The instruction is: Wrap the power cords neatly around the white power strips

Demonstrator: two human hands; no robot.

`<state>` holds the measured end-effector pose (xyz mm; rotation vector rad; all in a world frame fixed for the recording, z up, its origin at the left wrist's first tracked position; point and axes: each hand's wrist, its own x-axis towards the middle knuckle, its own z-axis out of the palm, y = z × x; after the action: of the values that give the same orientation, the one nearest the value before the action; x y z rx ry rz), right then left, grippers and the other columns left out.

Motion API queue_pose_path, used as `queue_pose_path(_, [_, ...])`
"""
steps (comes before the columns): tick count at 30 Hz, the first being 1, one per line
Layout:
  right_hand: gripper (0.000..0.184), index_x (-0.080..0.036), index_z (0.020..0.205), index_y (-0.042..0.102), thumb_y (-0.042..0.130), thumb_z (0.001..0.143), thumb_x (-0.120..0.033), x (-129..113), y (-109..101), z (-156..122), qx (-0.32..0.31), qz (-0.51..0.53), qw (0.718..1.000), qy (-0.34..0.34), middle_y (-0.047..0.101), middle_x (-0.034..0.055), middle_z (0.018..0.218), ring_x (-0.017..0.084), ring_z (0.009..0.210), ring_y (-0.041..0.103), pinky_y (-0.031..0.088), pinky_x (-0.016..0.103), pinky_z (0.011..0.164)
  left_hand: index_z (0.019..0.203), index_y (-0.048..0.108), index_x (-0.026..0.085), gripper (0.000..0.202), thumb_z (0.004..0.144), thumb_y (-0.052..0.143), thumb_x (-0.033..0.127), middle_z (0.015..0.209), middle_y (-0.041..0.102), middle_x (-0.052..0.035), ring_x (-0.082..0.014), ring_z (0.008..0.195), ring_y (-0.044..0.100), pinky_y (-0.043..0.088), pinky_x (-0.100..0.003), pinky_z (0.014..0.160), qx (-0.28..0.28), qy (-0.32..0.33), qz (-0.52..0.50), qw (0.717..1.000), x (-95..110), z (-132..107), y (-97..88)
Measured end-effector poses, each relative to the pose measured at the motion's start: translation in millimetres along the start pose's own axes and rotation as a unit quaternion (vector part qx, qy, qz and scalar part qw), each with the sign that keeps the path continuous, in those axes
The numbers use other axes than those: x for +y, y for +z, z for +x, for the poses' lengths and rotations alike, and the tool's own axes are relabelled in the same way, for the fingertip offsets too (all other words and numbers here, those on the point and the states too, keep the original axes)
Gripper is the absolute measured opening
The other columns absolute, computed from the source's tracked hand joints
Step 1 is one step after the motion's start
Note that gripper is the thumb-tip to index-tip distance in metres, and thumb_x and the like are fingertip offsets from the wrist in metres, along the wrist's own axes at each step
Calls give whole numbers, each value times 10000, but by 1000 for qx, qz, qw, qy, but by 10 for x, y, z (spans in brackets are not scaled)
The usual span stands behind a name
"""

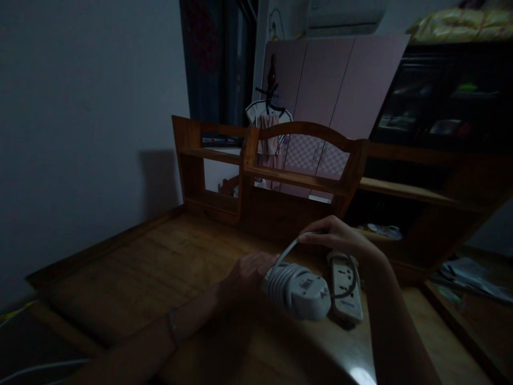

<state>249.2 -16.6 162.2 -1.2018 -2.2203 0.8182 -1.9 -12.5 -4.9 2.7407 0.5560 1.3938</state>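
Wooden desk (120, 278) fills the lower frame, with a shelf unit (264, 176) behind it at centre. Lower centre-right, a power strip (347, 291) lies flat on the desk. Just left of it is the white cord bundle (298, 291); your left hand (246, 275) is clamped on its left end. Your right hand (340, 238), apart from the left, pinches the loose cord (286, 251) above the strip. Lay each turn snug beside the last and hold the bundle level.

1 head view, facing forward and down, close over wooden desk (160, 267)
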Motion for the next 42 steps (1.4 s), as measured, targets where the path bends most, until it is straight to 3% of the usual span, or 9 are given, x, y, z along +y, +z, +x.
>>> queue_pose_path(6, [434, -136, 927, 760, 585, 835, -523, 210, 87, 131, -23, -21, 1000, -4, 664, 17, 704, 140, 639, 564, 407, 216, 562, 1372, 385, 210, 803, 688, 770, 376, 1276, 568, -128, -296, 1129, 573, 482, -382, 940, 144, -198, -83, 966, 11, 59, 126])
queue_pose_path(10, [404, -151, 892, 753, 526, 894, -484, 196, 216, 219, 24, -132, 991, 3, 676, 23, 740, 154, 702, 594, 402, 221, 615, 1240, 489, 203, 632, 707, 758, 410, 1103, 652, -90, -245, 982, 638, 514, -322, 833, 199, -371, -173, 890, 62, 233, 104])
queue_pose_path(13, [322, -186, 906, 742, 501, 925, -398, 135, 329, 245, 66, -253, 963, 66, 703, 62, 827, 179, 785, 639, 403, 237, 671, 1137, 526, 181, 532, 724, 743, 435, 932, 679, -73, -199, 773, 663, 528, -291, 699, 194, -433, -292, 831, 19, 300, 100])
queue_pose_path(16, [251, -223, 984, 721, 493, 934, -315, 105, 405, 246, 66, -342, 932, 103, 709, 92, 946, 209, 911, 658, 404, 249, 723, 1071, 535, 169, 509, 710, 755, 454, 790, 660, -36, -160, 596, 627, 517, -275, 575, 171, -462, -410, 767, -90, 283, 126])
queue_pose_path(19, [246, -226, 1030, 702, 477, 939, -269, 108, 441, 237, 56, -367, 922, 112, 704, 105, 986, 226, 962, 657, 411, 258, 740, 1009, 564, 149, 484, 708, 750, 479, 788, 658, -50, -160, 604, 634, 533, -286, 579, 150, -505, -498, 689, -205, 220, 171])
queue_pose_path(22, [232, -198, 1013, 700, 498, 929, -279, 95, 483, 234, 52, -377, 917, 123, 703, 123, 974, 250, 931, 667, 427, 275, 724, 949, 585, 122, 463, 732, 716, 509, 776, 657, -80, -178, 613, 644, 539, -296, 567, 123, -531, -529, 651, -282, 162, 214])
queue_pose_path(25, [295, -151, 998, 689, 505, 933, -373, 54, 550, 248, 61, -391, 909, 132, 690, 160, 994, 276, 937, 662, 442, 302, 744, 939, 584, 121, 447, 739, 711, 500, 744, 654, -79, -191, 598, 645, 535, -302, 540, 106, -535, -533, 647, -302, 132, 236])
queue_pose_path(31, [636, -124, 916, 684, 356, 907, -669, 60, 644, 311, 58, -410, 900, 135, 687, 185, 961, 303, 954, 657, 466, 321, 754, 994, 572, 138, 426, 727, 750, 420, 760, 644, -52, -174, 598, 634, 535, -299, 562, 104, -512, -526, 671, -226, 140, 235])
queue_pose_path(42, [703, -84, 937, 693, 431, 836, -728, -37, 753, 324, 64, -432, 891, 123, 677, 225, 982, 285, 965, 657, 466, 304, 810, 1103, 499, 180, 541, 706, 763, 436, 787, 621, -12, -152, 578, 619, 512, -265, 536, 107, -480, -445, 748, -122, 200, 270])
